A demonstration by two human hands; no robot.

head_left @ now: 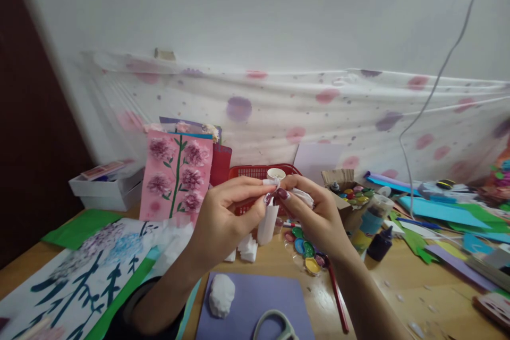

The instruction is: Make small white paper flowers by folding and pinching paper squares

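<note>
My left hand (231,210) and my right hand (316,207) meet at the middle of the view, fingertips pinched close together. Between them is a thin white piece (271,183) that looks like tissue paper. More crumpled white tissue (303,197) shows inside the curled fingers of my right hand. Just below the fingertips stands a white cylinder (268,224), its top partly hidden. Folded white tissue pieces (247,248) lie beside it. Nearer, a white crumpled ball (222,295) rests on a purple sheet (255,297), along with a grey loop handle (274,319), cut off below.
A red basket (235,171) is behind my hands. Paint pots (313,265), a red pencil-like stick (338,297), a dark bottle (380,244) and coloured paper (442,212) lie rightward. Leftward are a pink flower picture (159,202), a painted sheet (71,287) and a white box (107,191).
</note>
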